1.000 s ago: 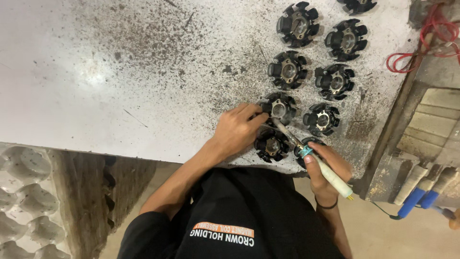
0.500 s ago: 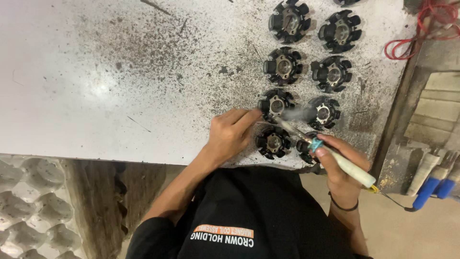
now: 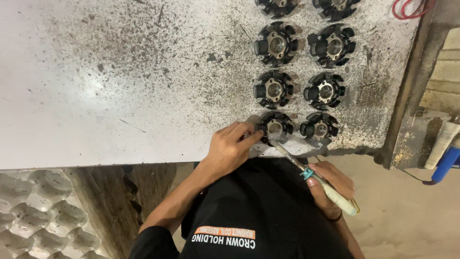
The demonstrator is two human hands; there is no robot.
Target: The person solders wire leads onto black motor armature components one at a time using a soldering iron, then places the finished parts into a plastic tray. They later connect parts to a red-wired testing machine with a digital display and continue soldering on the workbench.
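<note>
A black coil part (image 3: 274, 127) at the near table (image 3: 120, 96) edge is pinched by the left hand (image 3: 230, 149), fingers curled shut on its rim. A soldering iron (image 3: 314, 180) is gripped in the closed right hand (image 3: 328, 189), tip laid on that same part, a bit of smoke seen. Just right of it sits another part (image 3: 319, 128); more rows (image 3: 299, 67) are lined up beyond the hands. Which ones are finished can't really be told.

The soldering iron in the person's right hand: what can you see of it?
The soldering iron is a slim tool with a pale handle, a teal collar and a dull metal shaft. The right hand grips its handle. It slants up and left, its tip at the nearest black coil part, where faint smoke rises. The left hand touches that part.
</note>
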